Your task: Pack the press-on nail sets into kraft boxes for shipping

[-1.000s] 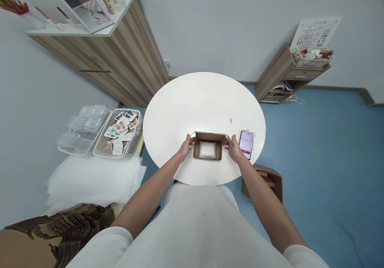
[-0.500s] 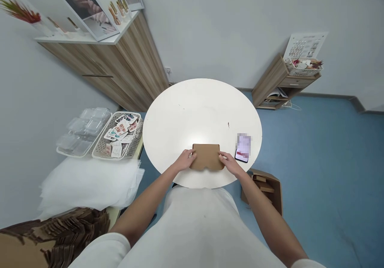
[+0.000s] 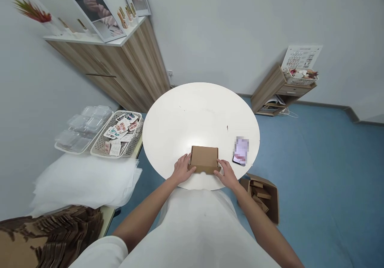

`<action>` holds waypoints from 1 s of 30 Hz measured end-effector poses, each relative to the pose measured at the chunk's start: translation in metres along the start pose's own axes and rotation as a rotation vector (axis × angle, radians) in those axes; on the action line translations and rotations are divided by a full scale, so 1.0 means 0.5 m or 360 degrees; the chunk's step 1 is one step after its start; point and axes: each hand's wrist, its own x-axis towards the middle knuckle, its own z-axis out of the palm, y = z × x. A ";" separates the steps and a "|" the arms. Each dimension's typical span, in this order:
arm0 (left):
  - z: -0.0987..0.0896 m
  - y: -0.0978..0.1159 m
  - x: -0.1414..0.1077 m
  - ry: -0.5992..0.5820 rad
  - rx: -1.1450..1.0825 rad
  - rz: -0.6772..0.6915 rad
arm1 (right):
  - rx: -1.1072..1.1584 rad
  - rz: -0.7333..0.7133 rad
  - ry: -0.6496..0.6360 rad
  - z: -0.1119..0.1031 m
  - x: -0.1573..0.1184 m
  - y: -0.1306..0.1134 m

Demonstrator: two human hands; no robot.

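- On the round white worktop (image 3: 198,108), near your edge, the small brown rectangular cardboard box (image 3: 204,157) lies flat, lid down.
- Your left hand (image 3: 181,170) and right hand (image 3: 228,175) touch its front corners, each grip apart, thumb spread from fingers.
- You seem to be closing its front; whether the flap is tucked, I cannot tell.
- Finishing that calls for even thumb pressure, keeping the sides square.

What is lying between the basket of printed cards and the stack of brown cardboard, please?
A pile of thin white sheets lies between the basket of printed cards and the brown cardboard stack, as the head view shows.
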 end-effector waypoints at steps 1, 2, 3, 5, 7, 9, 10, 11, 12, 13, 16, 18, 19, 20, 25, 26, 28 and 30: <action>0.000 -0.003 -0.004 0.0006 -0.0032 -0.0006 | -0.0030 -0.0013 0.0000 0.001 -0.003 0.000; 0.000 -0.004 -0.007 0.0000 -0.0056 -0.0012 | -0.0057 -0.0023 -0.0014 0.002 -0.006 0.000; 0.000 -0.004 -0.010 -0.0015 -0.0079 -0.0018 | -0.0079 -0.0034 -0.0036 0.004 -0.009 0.000; -0.001 0.000 -0.015 -0.0050 -0.0135 -0.0017 | -0.0091 -0.0063 -0.0088 0.007 -0.012 -0.002; -0.003 0.005 -0.019 -0.0061 -0.0211 0.0008 | -0.0066 -0.0090 -0.0112 0.007 -0.012 -0.004; -0.009 0.010 -0.021 -0.0039 -0.0284 0.0037 | -0.0006 -0.0107 -0.0107 0.001 -0.010 -0.006; -0.013 0.012 -0.021 -0.0028 -0.0319 0.0051 | 0.0038 -0.0113 -0.0101 -0.004 -0.008 -0.007; -0.018 0.014 -0.021 -0.0017 -0.0357 0.0061 | 0.0090 -0.0120 -0.0094 -0.011 -0.006 -0.008; -0.024 0.015 -0.021 -0.0008 -0.0396 0.0070 | 0.0147 -0.0130 -0.0086 -0.019 -0.003 -0.010; -0.030 0.016 -0.019 0.0009 -0.0434 0.0071 | 0.0202 -0.0144 -0.0077 -0.027 0.001 -0.012; -0.045 0.018 -0.007 0.0093 -0.0510 0.0010 | 0.0333 -0.0206 -0.0055 -0.052 0.015 -0.021; -0.051 0.019 0.004 0.0101 -0.0522 -0.0051 | 0.0390 -0.0207 -0.0066 -0.063 0.028 -0.028; -0.053 0.019 0.010 0.0074 -0.0515 -0.0065 | 0.0403 -0.0182 -0.0077 -0.066 0.035 -0.031; -0.053 0.019 0.015 0.0036 -0.0501 -0.0068 | 0.0401 -0.0147 -0.0085 -0.067 0.041 -0.034; -0.046 0.020 0.024 0.0140 -0.0366 -0.0128 | 0.0300 -0.0072 0.0073 -0.059 0.059 -0.049; -0.045 0.022 0.023 0.0193 -0.0333 -0.0138 | 0.0284 -0.0076 0.0128 -0.058 0.061 -0.052; -0.046 0.025 0.022 0.0244 -0.0280 -0.0122 | 0.0259 -0.0072 0.0182 -0.059 0.063 -0.058; -0.048 0.028 0.022 0.0250 -0.0251 -0.0102 | 0.0261 -0.0057 0.0176 -0.062 0.065 -0.063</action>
